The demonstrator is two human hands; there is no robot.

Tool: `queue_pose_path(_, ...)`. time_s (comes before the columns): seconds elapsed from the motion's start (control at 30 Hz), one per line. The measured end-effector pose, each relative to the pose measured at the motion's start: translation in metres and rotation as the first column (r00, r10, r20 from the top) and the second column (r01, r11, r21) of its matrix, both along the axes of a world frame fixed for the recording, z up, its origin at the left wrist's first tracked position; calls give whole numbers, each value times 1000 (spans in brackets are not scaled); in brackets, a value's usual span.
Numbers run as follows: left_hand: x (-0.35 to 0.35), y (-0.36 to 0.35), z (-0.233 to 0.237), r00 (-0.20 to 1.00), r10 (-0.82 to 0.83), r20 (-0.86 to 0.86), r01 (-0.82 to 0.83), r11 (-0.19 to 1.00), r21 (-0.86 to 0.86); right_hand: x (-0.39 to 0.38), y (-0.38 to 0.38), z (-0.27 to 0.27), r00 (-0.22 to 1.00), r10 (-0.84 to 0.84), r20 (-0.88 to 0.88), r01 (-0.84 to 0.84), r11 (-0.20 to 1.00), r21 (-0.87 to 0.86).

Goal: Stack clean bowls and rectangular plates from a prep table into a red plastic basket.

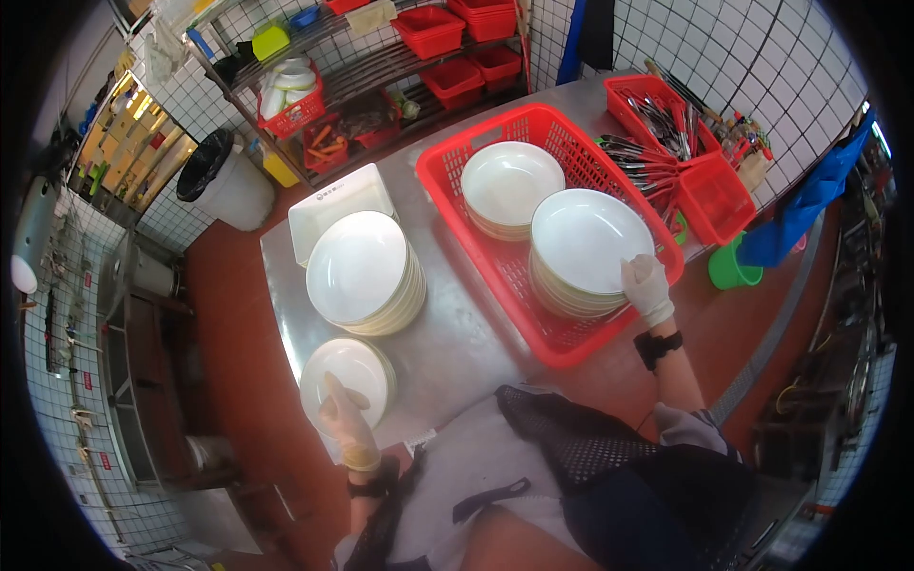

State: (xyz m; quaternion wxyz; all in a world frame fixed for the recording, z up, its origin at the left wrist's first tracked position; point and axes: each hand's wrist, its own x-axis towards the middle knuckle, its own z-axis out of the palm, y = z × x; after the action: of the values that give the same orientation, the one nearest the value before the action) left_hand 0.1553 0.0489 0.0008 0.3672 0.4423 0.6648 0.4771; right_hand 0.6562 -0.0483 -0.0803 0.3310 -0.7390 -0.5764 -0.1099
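My gloved left hand point(349, 428) is over the small plate stack point(333, 364) at the table's lower left corner, fingers apart above the top plate; contact is unclear. My gloved right hand point(648, 289) is closed at the near right rim of the tall large-plate stack point(590, 238), its fingertips on the top plate. That stack stands in the red basket point(443, 190) beside another stack of white plates point(512, 181). Between the basket and a white rectangular tray point(333, 198) rises a stack of large oval-looking plates point(354, 266).
Red bins of cutlery point(666, 124) and an empty-looking red bin point(714, 200) lie beyond the basket on the steel table point(457, 324). A green bucket point(731, 265) is at right, a lined trash bin point(233, 186) at left. Racks with red baskets point(428, 30) stand behind.
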Motion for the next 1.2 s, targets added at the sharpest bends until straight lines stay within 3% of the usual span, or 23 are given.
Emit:
queue_pose_path(0.4, -17, -5, -2, 1000, 19, -1, -19, 1000, -12, 6, -1, 8, 986, 9, 165, -4, 1000, -30)
queue_pose_path(0.47, -23, -5, -6, 1000, 6, 18, -6, 1000, 6, 14, -3, 2, 932, -20, 361, 42, 998, -53)
queue_pose_path(0.5, -25, -5, -6, 999, -41, 10, 41, 998, 38, 14, -3, 3, 932, -10, 362, 31, 998, -52)
queue_pose_path(0.57, -30, -4, -9, 998, -68, 3, 68, 995, 69, 12, -8, 8, 816, -140, 561, 169, 986, 1)
queue_pose_path(0.6, -32, -2, -13, 998, -65, 22, 63, 996, 68, 3, -7, 19, 817, -126, 563, 152, 988, 1)
queue_pose_path(0.63, -33, 0, -17, 997, -63, 41, 60, 996, 68, -10, -8, 34, 970, -122, 208, 108, 991, 79)
queue_pose_path(0.67, -34, 1, -19, 998, -50, 43, 47, 997, 67, -18, -10, 45, 982, -67, -175, 96, 982, 162)
queue_pose_path(0.77, -35, 10, -26, 996, -69, -56, 69, 998, 1, -29, -12, 50, 994, -66, -89, 76, 991, 108)
queue_pose_path(0.83, -33, 21, -38, 967, -102, -234, 122, 990, 69, -38, -10, 50, 998, -50, -41, 54, 994, 93)
queue_pose_path(0.9, -31, 38, -49, 945, -136, -296, 189, 970, 156, -52, -8, 49, 934, 45, 353, -64, 997, 43)
queue_pose_path(0.97, -26, 55, -45, 919, -163, -358, 259, 936, 238, -79, -5, 54, 956, 91, 280, -110, 993, 50)
queue_pose_path(1.03, -15, 69, -36, 783, -135, -608, 391, 866, 312, -93, -11, 43, 987, 100, 123, -104, 994, 27)
queue_pose_path(1.13, -8, 101, -58, 762, -143, -631, 474, 787, 394, -101, -16, 36, 957, 133, 258, -148, 988, 41)
queue_pose_path(1.2, -1, 124, -78, 726, -124, -676, 511, 755, 410, -103, -20, 37, 957, 173, 233, -189, 981, 48)
